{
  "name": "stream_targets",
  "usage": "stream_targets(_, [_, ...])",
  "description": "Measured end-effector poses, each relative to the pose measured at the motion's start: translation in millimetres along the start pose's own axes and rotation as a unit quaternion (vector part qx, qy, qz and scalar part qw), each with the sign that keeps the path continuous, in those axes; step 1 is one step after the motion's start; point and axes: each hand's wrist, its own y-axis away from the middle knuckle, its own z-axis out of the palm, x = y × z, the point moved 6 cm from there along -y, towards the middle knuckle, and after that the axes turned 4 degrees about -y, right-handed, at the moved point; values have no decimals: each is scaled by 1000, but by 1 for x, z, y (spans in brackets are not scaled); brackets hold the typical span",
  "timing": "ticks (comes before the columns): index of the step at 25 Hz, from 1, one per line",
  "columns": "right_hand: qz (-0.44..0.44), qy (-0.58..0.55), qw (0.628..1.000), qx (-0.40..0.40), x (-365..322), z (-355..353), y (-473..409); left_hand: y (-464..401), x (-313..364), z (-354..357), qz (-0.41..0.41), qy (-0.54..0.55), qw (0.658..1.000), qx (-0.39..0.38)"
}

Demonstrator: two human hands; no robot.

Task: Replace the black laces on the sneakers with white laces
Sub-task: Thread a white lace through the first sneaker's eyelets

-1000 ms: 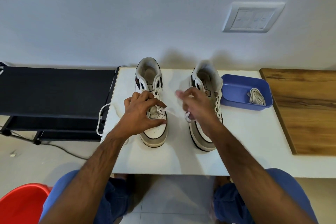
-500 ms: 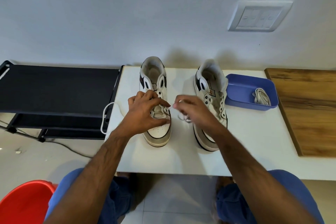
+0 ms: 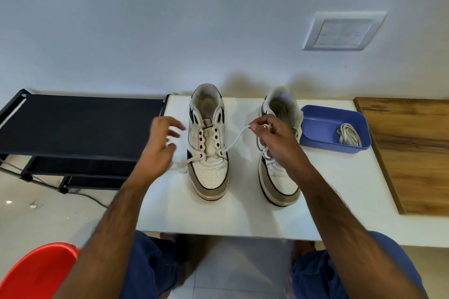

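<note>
Pinching the white lace point(image 3: 237, 139) in its grip, right hand point(image 3: 277, 143); left hand point(image 3: 159, 147) spread.

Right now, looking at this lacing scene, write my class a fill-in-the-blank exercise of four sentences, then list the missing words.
1. The right hand pinches the end of a ____ lace.
2. That lace is threaded only through the ____ pair of eyelets on the left sneaker.
3. A spare coiled lace lies in the ____ tray.
4. The left hand is beside the left sneaker with its fingers ____.

Missing words: white; lowest; blue; spread
</note>
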Motion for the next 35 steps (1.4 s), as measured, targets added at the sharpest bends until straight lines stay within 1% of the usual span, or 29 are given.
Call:
stream_targets(1, [6, -6, 1000, 6, 4, 2, 0, 0, -20, -13, -48, -36, 997, 52])
stream_targets(2, [13, -8, 1000, 3, 7, 5, 0, 0, -36, -22, -90, -81, 990, 78])
stream_targets(3, [17, 6, 1000, -5, 9, 8, 0, -1, -47, -25, -123, -120, 982, 72])
stream_targets(6, [12, 95, 995, -32, 10, 10, 3, 2, -61, -14, -146, -248, 958, -23])
stream_targets(7, [11, 102, 994, -40, 10, 10, 3, 3, -60, -14, -149, -275, 950, -25])
stream_targets(8, [6, 100, 994, -43, 10, 10, 3, 4, -60, -17, -160, -279, 947, -13])
stream_targets(10, [-9, 90, 995, -46, 9, 9, 3, 4, -59, -16, -177, -265, 948, -21])
stream_targets(13, [8, 10, 998, -68, 12, 11, -1, 11, -55, -1, -181, -313, 925, -115])
stream_targets(14, [16, -20, 997, -77, 13, 10, -2, 12, -54, 3, -174, -314, 925, -122])
stream_targets(16, [20, -65, 993, -100, 13, 7, -2, 15, -52, 6, -166, -295, 935, -105])
stream_targets(18, [15, -78, 990, -116, 7, 1, 1, 17, -45, -1, -161, -254, 953, -46])
stream_targets(21, [-2, -58, 992, -110, -11, -9, 9, 25, -15, -23, -157, -129, 977, 59])
stream_targets(24, [-29, -15, 994, -106, -38, -14, 24, 28, 30, -50, -137, -16, 983, 121])
stream_targets(26, [-53, 15, 994, -96, -64, -19, 35, 25, 71, -69, -97, 39, 985, 138])
stream_targets(30, [-113, 112, 984, -78, -139, -26, 60, 20, 169, -104, 4, 122, 984, 127])
stream_targets(32, [-127, 152, 977, -80, -168, -27, 74, 25, 213, -111, 40, 140, 983, 114])
stream_targets(35, [-152, 156, 973, -73, -208, -29, 88, 30, 263, -119, 82, 137, 982, 104])
